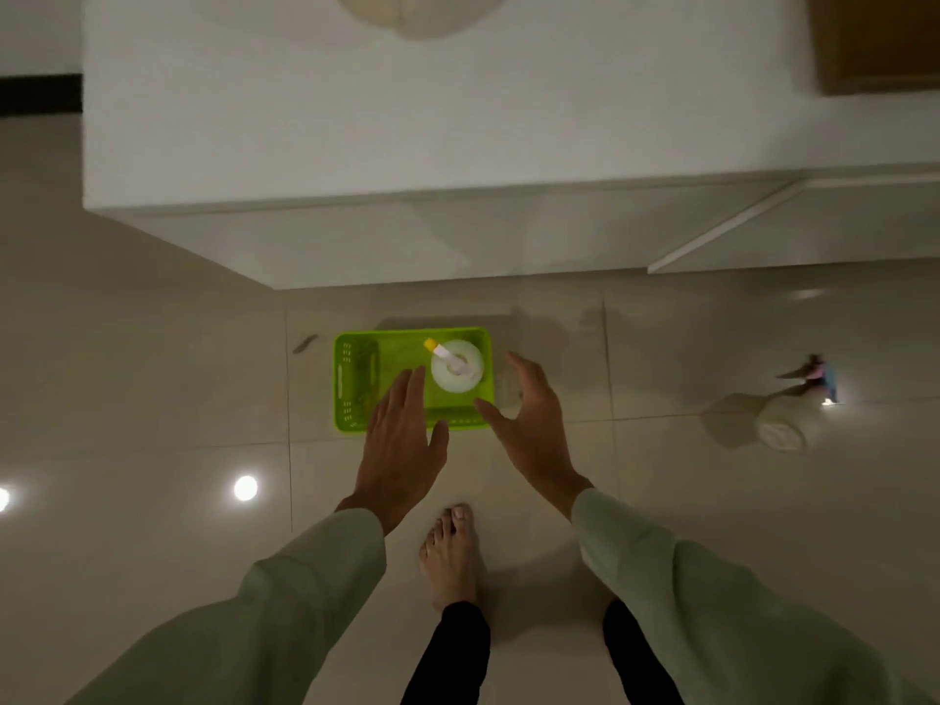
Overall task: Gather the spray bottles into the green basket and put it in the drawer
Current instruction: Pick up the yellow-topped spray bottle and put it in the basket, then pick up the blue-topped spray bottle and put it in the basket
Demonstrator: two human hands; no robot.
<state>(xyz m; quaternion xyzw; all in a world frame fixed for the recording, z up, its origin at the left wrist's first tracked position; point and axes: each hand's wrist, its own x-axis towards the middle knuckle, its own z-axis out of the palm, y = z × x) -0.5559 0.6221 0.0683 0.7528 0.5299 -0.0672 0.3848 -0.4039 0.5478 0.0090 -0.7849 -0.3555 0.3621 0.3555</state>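
Spray bottles are split between two spots on the floor, which is laid in large glossy beige tiles that mirror round ceiling lights. One white bottle stands upright in the right half of the green basket, seen from straight above as a round body, with its white nozzle and yellow tip pointing toward the upper left. A second bottle, pale and translucent, stands well apart to the right, its pink-and-blue trigger head pointing away to the upper right (its outline is blurred). The basket is a bright lime plastic rectangle with slotted walls, its long axis running left to right, sitting just in front of a white cabinet with smooth matte faces; one cabinet door hangs open at right. The left hand hovers flat over the basket's near rim, fingers together and holding nothing. The right hand is cupped open beside the basket's right edge, also holding nothing. A bare foot stands on the tiles below.
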